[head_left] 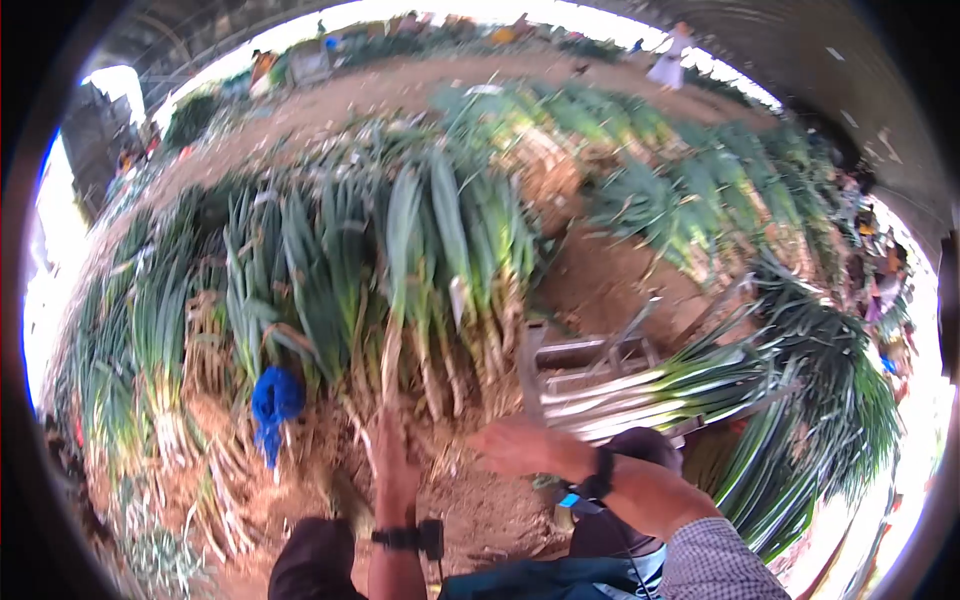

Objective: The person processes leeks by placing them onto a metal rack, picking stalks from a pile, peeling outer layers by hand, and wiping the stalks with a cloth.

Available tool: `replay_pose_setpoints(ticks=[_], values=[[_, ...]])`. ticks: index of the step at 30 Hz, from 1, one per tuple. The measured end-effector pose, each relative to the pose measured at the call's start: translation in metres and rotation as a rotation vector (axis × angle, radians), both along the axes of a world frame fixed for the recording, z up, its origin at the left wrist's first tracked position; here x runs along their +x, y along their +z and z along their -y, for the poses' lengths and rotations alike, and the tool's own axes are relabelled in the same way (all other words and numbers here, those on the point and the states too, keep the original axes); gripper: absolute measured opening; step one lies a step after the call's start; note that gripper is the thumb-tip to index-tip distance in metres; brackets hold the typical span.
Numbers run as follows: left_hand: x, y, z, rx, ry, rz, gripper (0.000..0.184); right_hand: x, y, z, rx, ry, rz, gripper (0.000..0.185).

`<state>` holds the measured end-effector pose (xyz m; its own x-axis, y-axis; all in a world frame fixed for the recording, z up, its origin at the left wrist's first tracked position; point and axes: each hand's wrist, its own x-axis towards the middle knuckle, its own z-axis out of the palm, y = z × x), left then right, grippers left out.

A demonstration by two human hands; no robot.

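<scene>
My left hand is closed around the lower end of a leek, whose green leaves point away from me over the other leeks. To its right, my right hand reaches leftward above the soil, near the leek's root end. Its fingers are blurred, so I cannot see whether they hold anything. Long rows of leeks with soil-stained stems lie just beyond both hands. By my right forearm, cleaner white-stemmed leeks are stacked on a metal frame.
A knotted blue cloth or bag lies among the leeks at left. More leek bundles cover the ground farther back at right. Long green leaves spill over the frame's right side. A person in pale clothing is in the distance.
</scene>
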<state>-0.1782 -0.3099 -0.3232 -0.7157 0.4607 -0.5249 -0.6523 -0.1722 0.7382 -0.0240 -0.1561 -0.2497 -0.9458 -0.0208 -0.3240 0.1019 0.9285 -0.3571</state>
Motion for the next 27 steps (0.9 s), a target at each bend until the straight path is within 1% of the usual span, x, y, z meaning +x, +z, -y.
replay_pose_setpoints(ticks=[1, 3, 5, 6, 7, 9, 10, 11, 12, 13, 14, 15, 16, 17, 18, 20, 21, 23, 24, 26, 27], values=[[0.004, -0.01, 0.011, 0.121, -0.021, 0.132, 0.027, -0.002, -0.003, 0.0, -0.015, -0.006, -0.061, 0.03], [0.015, -0.016, 0.03, 0.058, -0.008, 0.178, 0.031, -0.016, -0.025, 0.001, -0.065, 0.022, -0.192, 0.031], [0.025, -0.018, 0.047, 0.171, 0.004, 0.198, 0.034, -0.04, -0.059, -0.004, -0.322, -0.052, -0.128, 0.033], [0.028, -0.017, 0.053, 0.224, 0.015, 0.211, 0.035, -0.047, -0.063, -0.004, -0.455, -0.083, -0.091, 0.035], [0.033, -0.01, 0.059, 0.212, -0.006, 0.175, 0.036, -0.048, -0.054, 0.003, -0.774, -0.307, -0.012, 0.044], [0.045, 0.01, 0.074, 0.181, -0.035, 0.099, 0.038, -0.059, -0.066, 0.001, -1.044, -0.569, -0.037, 0.055], [0.053, 0.017, 0.082, 0.133, -0.038, 0.033, 0.038, -0.067, -0.084, 0.0, -1.184, -0.699, -0.039, 0.063], [0.062, 0.025, 0.089, 0.084, -0.041, -0.032, 0.039, -0.077, -0.107, -0.002, -1.37, -0.783, -0.065, 0.07], [0.072, 0.033, 0.096, 0.034, -0.042, -0.093, 0.04, -0.083, -0.105, 0.004, -1.491, -0.856, -0.125, 0.071], [0.087, 0.049, 0.108, 0.007, -0.104, -0.253, 0.038, -0.088, -0.099, 0.013, -1.61, -0.93, -0.181, 0.072], [0.094, 0.046, 0.111, -0.005, -0.05, -0.259, 0.036, -0.09, -0.091, 0.022, -1.727, -1.007, -0.233, 0.074], [0.103, 0.037, 0.116, -0.023, 0.007, -0.259, 0.034, -0.084, -0.063, 0.032, -1.863, -0.873, -0.264, 0.076], [0.118, 0.03, 0.126, -0.056, 0.068, -0.246, 0.033, -0.105, -0.105, 0.018, -1.815, -0.856, -0.424, 0.067], [0.135, 0.044, 0.128, -0.052, 0.17, -0.109, 0.027, -0.125, -0.15, 0.004, -1.757, -0.839, -0.58, 0.059], [0.143, 0.041, 0.136, -0.02, 0.15, -0.182, 0.028, -0.122, -0.13, 0.015, -1.839, -0.833, -0.594, 0.057], [0.154, 0.016, 0.155, 0.048, 0.077, -0.336, 0.031, -0.128, -0.081, 0.028, -2.008, -0.829, -0.538, 0.055], [0.156, 0.009, 0.162, -0.025, 0.066, -0.431, 0.032, -0.131, -0.066, 0.033, -2.055, -0.813, -0.523, 0.054], [0.148, 0.004, 0.159, -0.132, 0.02, -0.655, 0.036, -0.137, -0.038, 0.033, -2.035, -0.816, -0.463, 0.051], [0.146, 0.005, 0.157, -0.187, 0.007, -0.681, 0.039, -0.136, -0.026, 0.03, -2.006, -0.837, -0.426, 0.048], [0.144, 0.006, 0.153, -0.296, -0.022, -0.734, 0.044, -0.137, -0.007, 0.025, -1.946, -0.786, -0.489, 0.047], [0.142, 0.005, 0.152, -0.29, -0.048, -0.746, 0.046, -0.133, -0.001, 0.021, -1.916, -0.772, -0.521, 0.046]])
